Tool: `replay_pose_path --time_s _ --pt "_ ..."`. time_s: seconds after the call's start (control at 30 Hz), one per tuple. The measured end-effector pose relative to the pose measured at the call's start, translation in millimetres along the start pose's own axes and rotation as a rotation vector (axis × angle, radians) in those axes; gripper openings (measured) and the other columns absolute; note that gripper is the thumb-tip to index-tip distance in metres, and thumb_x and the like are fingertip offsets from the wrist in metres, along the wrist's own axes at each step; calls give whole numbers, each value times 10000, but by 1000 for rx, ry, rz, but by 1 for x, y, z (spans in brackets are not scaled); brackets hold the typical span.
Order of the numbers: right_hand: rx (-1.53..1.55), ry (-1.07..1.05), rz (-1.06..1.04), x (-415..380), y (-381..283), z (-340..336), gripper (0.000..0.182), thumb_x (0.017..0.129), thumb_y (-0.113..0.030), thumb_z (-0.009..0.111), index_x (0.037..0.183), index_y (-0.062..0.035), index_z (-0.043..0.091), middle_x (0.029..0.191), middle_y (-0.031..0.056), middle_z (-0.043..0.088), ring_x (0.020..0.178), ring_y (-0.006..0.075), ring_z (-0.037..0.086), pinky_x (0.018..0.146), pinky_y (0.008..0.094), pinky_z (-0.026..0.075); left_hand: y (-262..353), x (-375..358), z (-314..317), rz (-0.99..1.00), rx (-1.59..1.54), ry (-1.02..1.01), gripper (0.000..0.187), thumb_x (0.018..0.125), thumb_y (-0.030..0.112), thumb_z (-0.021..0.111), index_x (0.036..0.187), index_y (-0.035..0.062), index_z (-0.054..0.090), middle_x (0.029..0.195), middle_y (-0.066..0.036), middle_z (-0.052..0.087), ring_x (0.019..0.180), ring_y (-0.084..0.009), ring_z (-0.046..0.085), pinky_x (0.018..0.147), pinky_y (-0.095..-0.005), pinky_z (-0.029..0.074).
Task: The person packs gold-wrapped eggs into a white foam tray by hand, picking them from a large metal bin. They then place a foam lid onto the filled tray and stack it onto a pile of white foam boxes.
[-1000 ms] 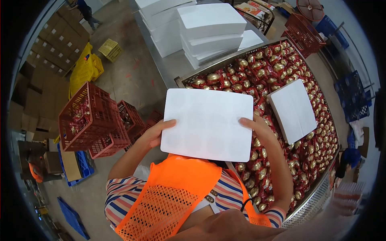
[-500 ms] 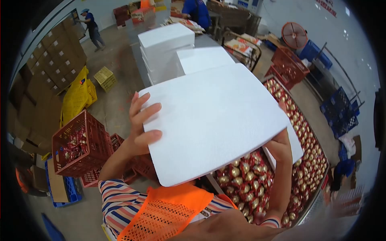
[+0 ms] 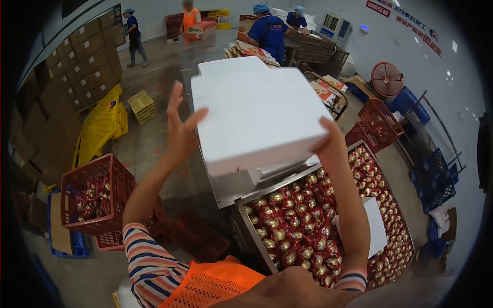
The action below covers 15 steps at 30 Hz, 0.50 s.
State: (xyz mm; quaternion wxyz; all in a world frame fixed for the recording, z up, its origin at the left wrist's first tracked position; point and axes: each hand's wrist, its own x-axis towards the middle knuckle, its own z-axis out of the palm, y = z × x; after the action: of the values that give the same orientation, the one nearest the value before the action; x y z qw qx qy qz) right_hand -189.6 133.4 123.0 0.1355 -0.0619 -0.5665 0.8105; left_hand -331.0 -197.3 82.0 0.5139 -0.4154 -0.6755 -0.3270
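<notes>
A white foam box (image 3: 259, 110) with a smooth top lies over the metal table, in front of another white box (image 3: 231, 64). At its left edge is my left hand (image 3: 182, 126), fingers spread, the thumb near the top edge. My right hand (image 3: 331, 141) grips the box's right front corner, its fingers partly hidden. Below it, a metal bin (image 3: 257, 192) holds many gold balls in red wrappers (image 3: 292, 226). A white sheet or lid (image 3: 375, 226) lies on the balls.
Red crates (image 3: 95, 192) stand at the left, one with wrapped balls. Yellow crates (image 3: 142, 107) and stacked cartons (image 3: 84, 59) are behind. Co-workers in blue (image 3: 268, 33) and an orange vest (image 3: 191, 20) stand at the back. A fan (image 3: 386, 79) and red crates (image 3: 380, 123) are at the right.
The white box has moved forward, away from my body, onto the stack area. My left hand has opened and come off its top. The view has tilted up.
</notes>
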Motion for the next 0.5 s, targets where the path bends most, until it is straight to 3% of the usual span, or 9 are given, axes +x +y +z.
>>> replay_pose_path --time_s 0.03,0.13,0.23,0.33,0.37,0.47,0.5 --pt "36 -19 -38 20 -4 10 691 883 -407 612 1425 -32 404 1348 134 531 1242 312 536 999 544 454 -8 11 5 -60 23 10 690 704 70 853 1272 203 485 1462 -230 343 1318 -441 432 999 -506 456" --pt "48 -10 -128 75 -17 44 654 862 -382 630 1376 -24 446 1297 141 566 1179 295 581 954 537 486 -48 45 27 -853 -593 129 652 810 184 804 1361 165 457 1401 -209 435 1270 -366 491 938 -454 504" --pt "24 26 -205 122 -26 73 621 821 -377 659 1318 -49 487 1210 152 564 1118 270 584 902 491 502 -162 42 41 -1238 -1353 105 656 912 321 698 1444 98 386 1321 -181 514 1222 -292 517 957 -434 487" --pt "9 6 -257 171 -35 87 618 820 -376 665 1316 -53 487 1190 150 563 1099 263 586 895 479 498 -116 114 20 -1214 -1475 57 633 948 397 611 1429 48 392 1294 -172 532 1200 -264 524 971 -428 469" --pt "5 -16 -271 188 -36 88 616 819 -375 667 1314 -54 487 1184 149 563 1091 260 588 893 474 498 -108 127 33 -1049 -1342 118 660 906 407 640 1393 16 427 1311 -174 523 1203 -267 523 1006 -418 438" --pt "-10 32 -317 227 -33 98 591 828 -363 665 1307 -61 497 1164 131 574 1056 249 598 897 461 493 -126 143 69 -1084 -975 45 692 851 439 674 1367 26 470 1303 -147 549 1211 -270 525 1008 -398 432" --pt "5 53 -331 241 -27 100 585 818 -389 679 1269 -39 552 1125 124 604 1004 239 598 885 416 486 -139 139 81 -1134 -1038 30 692 839 433 682 1364 32 478 1285 -142 561 1204 -271 530 1004 -397 432"
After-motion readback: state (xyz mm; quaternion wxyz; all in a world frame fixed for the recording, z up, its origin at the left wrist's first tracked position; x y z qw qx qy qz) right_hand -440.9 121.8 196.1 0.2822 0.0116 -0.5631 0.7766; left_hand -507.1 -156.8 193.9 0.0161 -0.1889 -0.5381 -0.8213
